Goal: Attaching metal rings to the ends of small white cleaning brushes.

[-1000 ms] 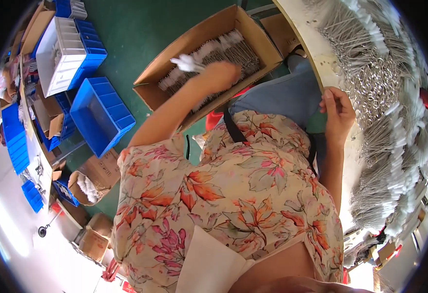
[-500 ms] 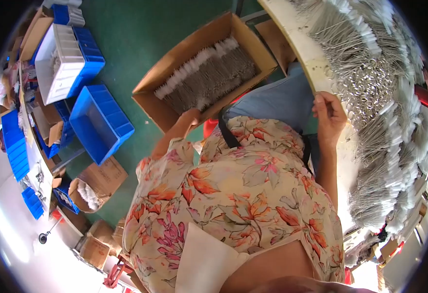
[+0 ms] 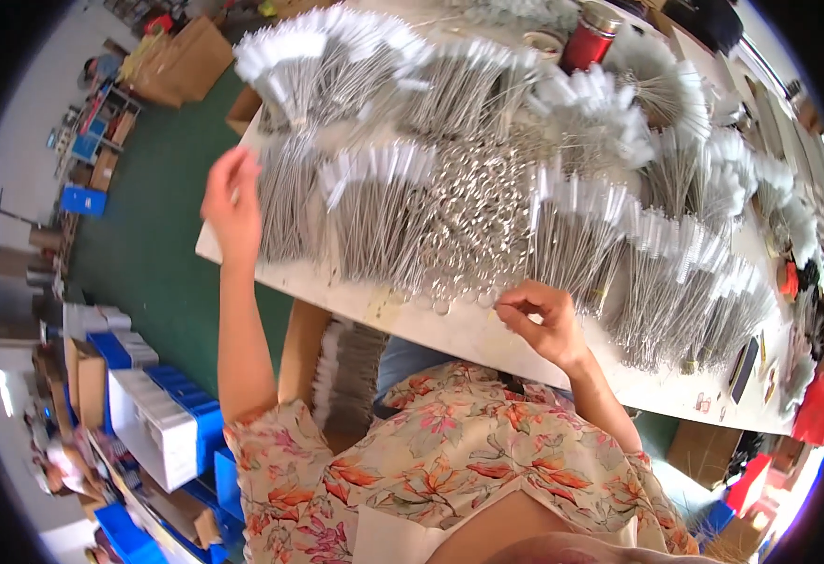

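Bundles of thin wire brushes with white bristle heads (image 3: 374,174) cover much of the white table (image 3: 337,293). Among them spreads a heap of shiny metal rings (image 3: 473,211). My left hand (image 3: 233,211) is raised at the table's left end, beside the leftmost brushes. Its fingers are loosely bent and apart, slightly blurred, and nothing shows in them. Over the near table edge, just below the rings, my right hand (image 3: 545,324) has its thumb and forefinger pinched together. Whatever is between those fingertips is too small to make out.
A cardboard box (image 3: 304,352) holding rows of brushes stands below the near table edge, beside my lap. A red flask (image 3: 590,38) stands at the back of the table. White and blue crates (image 3: 158,414) are at the lower left, past the green floor (image 3: 149,263).
My view has swung from the box up to the table. My left hand has left the box's rim and is now at the table's left end. My right hand stays by the near edge.
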Demonstrator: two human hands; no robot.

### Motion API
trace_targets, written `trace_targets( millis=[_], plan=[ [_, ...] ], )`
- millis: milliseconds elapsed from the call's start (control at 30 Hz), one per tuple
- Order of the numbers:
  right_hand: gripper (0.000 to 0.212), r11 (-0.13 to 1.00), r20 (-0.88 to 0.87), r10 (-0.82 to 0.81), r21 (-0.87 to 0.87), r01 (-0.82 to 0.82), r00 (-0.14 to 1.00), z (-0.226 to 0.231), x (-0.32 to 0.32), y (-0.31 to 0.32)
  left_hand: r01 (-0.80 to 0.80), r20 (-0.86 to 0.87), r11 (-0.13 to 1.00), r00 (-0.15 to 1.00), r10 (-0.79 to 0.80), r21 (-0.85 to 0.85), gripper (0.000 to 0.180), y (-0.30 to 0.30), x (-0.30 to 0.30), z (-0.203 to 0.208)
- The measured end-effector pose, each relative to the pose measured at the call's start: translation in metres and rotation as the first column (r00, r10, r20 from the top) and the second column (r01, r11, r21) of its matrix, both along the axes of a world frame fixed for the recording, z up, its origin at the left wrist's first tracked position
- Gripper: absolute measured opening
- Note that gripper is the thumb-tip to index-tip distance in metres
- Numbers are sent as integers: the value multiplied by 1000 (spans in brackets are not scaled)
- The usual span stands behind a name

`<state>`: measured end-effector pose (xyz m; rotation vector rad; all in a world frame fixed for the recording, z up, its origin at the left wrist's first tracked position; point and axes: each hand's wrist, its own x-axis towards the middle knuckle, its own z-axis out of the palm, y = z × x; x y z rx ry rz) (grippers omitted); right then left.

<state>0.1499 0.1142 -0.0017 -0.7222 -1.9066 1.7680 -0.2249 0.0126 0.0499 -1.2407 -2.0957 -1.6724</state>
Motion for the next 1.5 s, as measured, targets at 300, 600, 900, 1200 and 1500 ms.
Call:
trace_targets(
  millis=[300, 600, 900, 1200, 1500],
  plan=[
    [5, 959, 76, -283, 25, 282, 956, 11, 52, 32, 87, -338, 865, 898, -283, -494, 16, 205, -92, -29],
    [7, 970, 144, -204, 165, 180, 968, 24, 31, 57, -118, -671, 818, 644, -368, -563, 13, 222, -70, -52],
    [7, 865, 134, -169, 495, 82, 976, 55, 25, 117, 202, -79, 876, 962, -261, -437, 28, 276, 21, -9],
    [16, 604, 334, -485, 796, 34, 808, 46, 17, 278, 293, 11, 627, 911, -413, -722, 21, 279, 5, -64],
    [30, 785, 516, -508, 607, 125, 690, -3, -18, 351, 526, 323, 616, 849, -418, -587, 15, 283, -1, -60]
  ],
)
